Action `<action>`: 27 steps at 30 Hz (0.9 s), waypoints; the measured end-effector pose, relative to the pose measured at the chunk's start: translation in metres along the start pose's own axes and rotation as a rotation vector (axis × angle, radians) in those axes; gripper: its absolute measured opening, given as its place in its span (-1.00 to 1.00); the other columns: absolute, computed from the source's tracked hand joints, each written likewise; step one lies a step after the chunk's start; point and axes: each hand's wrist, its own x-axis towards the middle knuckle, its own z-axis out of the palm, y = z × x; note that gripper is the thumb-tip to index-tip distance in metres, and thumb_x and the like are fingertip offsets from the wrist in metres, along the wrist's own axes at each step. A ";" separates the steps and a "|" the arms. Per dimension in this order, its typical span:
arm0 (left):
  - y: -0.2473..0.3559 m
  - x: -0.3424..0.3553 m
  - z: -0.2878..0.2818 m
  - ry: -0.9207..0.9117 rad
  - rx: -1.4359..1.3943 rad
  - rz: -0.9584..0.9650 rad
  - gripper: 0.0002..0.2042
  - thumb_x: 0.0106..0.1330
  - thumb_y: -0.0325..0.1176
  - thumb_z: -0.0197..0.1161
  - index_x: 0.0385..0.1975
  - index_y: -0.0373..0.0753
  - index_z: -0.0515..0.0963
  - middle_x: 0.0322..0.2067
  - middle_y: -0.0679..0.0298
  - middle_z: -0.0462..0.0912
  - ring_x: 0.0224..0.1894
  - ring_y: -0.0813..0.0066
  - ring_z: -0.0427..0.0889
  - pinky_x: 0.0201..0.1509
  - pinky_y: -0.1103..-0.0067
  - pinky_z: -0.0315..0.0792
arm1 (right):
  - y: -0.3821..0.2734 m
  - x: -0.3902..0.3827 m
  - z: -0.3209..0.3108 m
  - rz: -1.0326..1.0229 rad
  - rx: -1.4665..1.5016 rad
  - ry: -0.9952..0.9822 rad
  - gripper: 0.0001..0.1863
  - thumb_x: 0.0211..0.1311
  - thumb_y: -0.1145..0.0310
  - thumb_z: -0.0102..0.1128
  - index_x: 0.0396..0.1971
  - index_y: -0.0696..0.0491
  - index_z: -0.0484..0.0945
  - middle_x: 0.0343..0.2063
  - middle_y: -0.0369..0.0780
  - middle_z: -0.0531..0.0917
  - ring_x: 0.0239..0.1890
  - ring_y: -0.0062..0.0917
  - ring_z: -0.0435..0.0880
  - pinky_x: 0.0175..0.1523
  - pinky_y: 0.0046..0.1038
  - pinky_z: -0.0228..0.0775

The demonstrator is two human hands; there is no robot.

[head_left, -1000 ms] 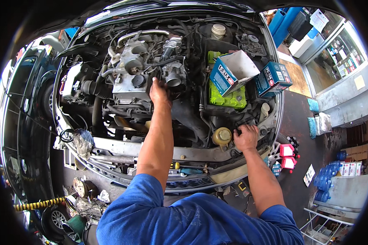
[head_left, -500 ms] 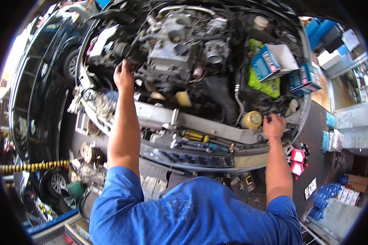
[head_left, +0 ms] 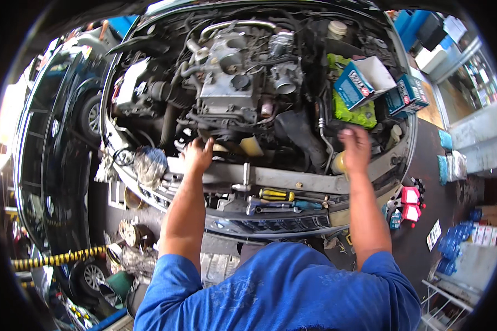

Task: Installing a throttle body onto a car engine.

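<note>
My left hand (head_left: 197, 155) is at the front of an open engine bay, just behind the metal crossbar (head_left: 281, 176). Its thumb and fingers are apart, and I see nothing held. Ahead of it sits the grey engine (head_left: 229, 94) with round openings on top. My right hand (head_left: 357, 150) is slightly blurred, fingers stretched out, and appears to hold nothing. It is over or beside a yellowish reservoir (head_left: 338, 163), partly covering it. Just beyond lie a bright green cloth or bag (head_left: 350, 115) and an opened blue-and-white box (head_left: 356, 83).
Screwdrivers (head_left: 276, 194) and wrenches (head_left: 279, 209) lie along the car's front edge. A second blue box (head_left: 406, 96) stands at the right fender. A crumpled rag (head_left: 151, 168) is at the front left. Red-and-white containers (head_left: 410, 203) stand at right; another dark car (head_left: 52, 149) is at left.
My left hand has come back toward me and to the right, from beside the engine to near the crossbar. My right hand has moved away from me and slightly left, past the reservoir.
</note>
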 end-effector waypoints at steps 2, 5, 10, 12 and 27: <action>0.013 -0.013 -0.003 -0.017 0.147 -0.014 -0.37 0.21 0.28 -0.04 0.10 -0.08 0.45 0.13 0.19 0.45 0.25 0.26 0.31 0.38 0.15 -0.10 | -0.003 0.006 0.049 0.206 0.190 -0.044 -0.84 0.25 0.36 0.15 -0.24 0.11 0.53 -0.41 -0.29 0.61 -0.35 -0.63 0.58 -0.22 -0.56 0.45; 0.010 -0.015 -0.001 0.043 0.154 -0.023 -0.39 0.21 0.27 -0.04 0.06 -0.07 0.48 0.08 0.22 0.49 0.20 0.28 0.36 0.36 0.17 -0.04 | 0.018 0.034 0.112 0.510 0.418 -0.014 -0.76 0.24 0.26 0.17 -0.17 0.05 0.51 -0.31 -0.30 0.59 -0.32 -0.57 0.59 -0.25 -0.46 0.47; 0.025 -0.009 -0.005 -0.005 0.236 -0.066 -0.39 0.22 0.25 -0.04 0.07 -0.09 0.48 0.08 0.23 0.48 0.19 0.30 0.36 0.36 0.22 -0.02 | 0.066 0.103 0.177 0.832 0.561 0.291 -0.50 0.32 0.19 0.02 0.20 0.03 0.23 0.08 -0.13 0.36 0.07 -0.21 0.40 0.20 0.00 0.21; 0.030 -0.007 -0.010 -0.024 0.234 -0.076 -0.40 0.22 0.25 -0.04 0.07 -0.09 0.48 0.08 0.23 0.48 0.20 0.32 0.36 0.36 0.23 -0.02 | 0.078 0.123 0.190 0.913 0.582 0.344 -0.51 0.31 0.18 0.03 0.17 0.04 0.25 0.06 -0.14 0.37 0.03 -0.23 0.40 0.18 0.01 0.22; 0.024 -0.004 -0.001 0.024 0.235 -0.056 -0.51 0.20 0.16 0.07 -0.12 -0.11 0.58 -0.08 0.26 0.58 0.05 0.32 0.48 0.26 0.28 0.09 | 0.125 0.153 0.208 1.038 0.819 0.158 -0.63 0.30 0.19 -0.20 0.03 -0.02 0.36 -0.09 -0.16 0.54 -0.11 -0.26 0.55 -0.05 -0.11 0.38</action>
